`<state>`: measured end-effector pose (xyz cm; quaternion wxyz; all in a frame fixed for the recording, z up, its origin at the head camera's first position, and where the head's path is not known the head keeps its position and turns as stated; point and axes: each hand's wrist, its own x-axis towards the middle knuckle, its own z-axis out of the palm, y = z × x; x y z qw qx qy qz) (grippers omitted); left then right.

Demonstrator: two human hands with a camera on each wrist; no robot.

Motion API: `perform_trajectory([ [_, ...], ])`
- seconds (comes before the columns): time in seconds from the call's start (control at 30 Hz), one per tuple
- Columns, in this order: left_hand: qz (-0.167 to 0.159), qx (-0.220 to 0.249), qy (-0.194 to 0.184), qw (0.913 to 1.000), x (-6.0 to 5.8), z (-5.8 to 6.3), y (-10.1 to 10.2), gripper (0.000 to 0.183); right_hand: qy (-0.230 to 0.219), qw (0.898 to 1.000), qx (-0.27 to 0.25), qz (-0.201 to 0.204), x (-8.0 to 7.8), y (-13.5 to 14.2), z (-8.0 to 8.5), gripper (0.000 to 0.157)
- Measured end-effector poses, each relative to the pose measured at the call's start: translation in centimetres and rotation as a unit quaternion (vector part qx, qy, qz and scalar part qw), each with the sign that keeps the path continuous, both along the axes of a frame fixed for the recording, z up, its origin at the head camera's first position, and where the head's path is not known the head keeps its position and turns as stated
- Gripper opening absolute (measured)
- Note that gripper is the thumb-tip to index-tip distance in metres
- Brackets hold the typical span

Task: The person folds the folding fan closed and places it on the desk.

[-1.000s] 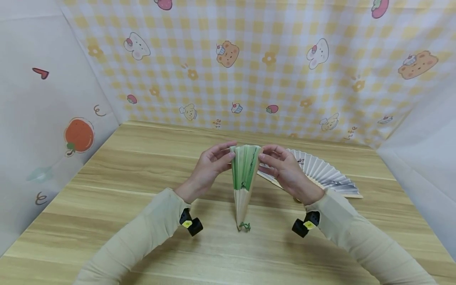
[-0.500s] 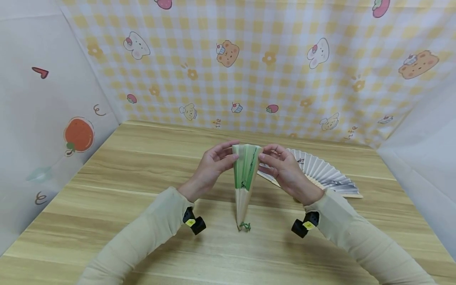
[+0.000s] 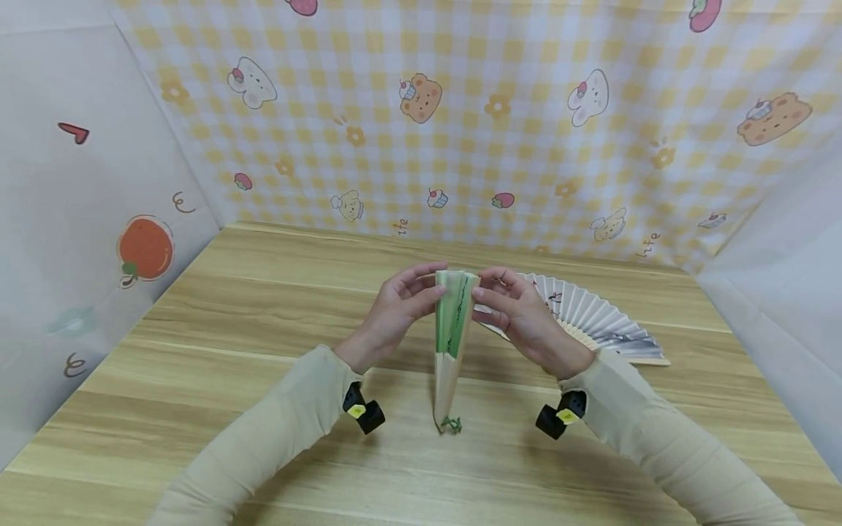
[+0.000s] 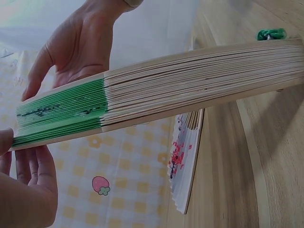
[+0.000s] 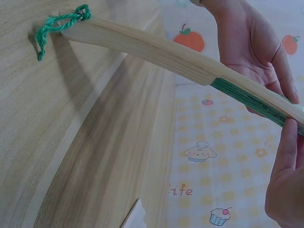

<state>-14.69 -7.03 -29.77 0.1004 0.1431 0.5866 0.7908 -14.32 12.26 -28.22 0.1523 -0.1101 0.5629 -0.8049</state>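
Note:
A green-and-cream folding fan (image 3: 451,329) stands nearly upright over the table, mostly folded, its pivot end down. My left hand (image 3: 397,310) pinches its left outer edge near the top between thumb and fingers. On the opposite edge, my right hand (image 3: 526,314) pinches at about the same height. In the left wrist view the closely stacked ribs of the fan (image 4: 204,80) show, with green pleats (image 4: 66,109) between both hands. A green cord (image 5: 61,23) is tied at the pivot end in the right wrist view.
A second folding fan (image 3: 598,321), white with red blossoms and grey painting, lies spread on the wooden table (image 3: 263,307) behind my right hand. A yellow checked cloth (image 3: 368,168) hangs at the back, with a white sheet (image 3: 99,197) on the left.
The green fan has narrowed as its pleats draw together. My left hand has moved right, and my right hand slightly left.

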Motion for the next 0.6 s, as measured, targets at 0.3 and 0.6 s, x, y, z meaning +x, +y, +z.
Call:
perform_trajectory([
  [0.3,0.0,0.001,-0.005,1.0,-0.03,0.17,0.13,0.039,0.005,1.0,0.009,0.003,-0.14,0.02,0.09,0.017],
  [0.6,0.001,-0.001,-0.006,1.0,-0.04,0.02,0.3,0.038,0.001,1.0,-0.012,0.028,-0.01,0.04,-0.04,0.018],
])
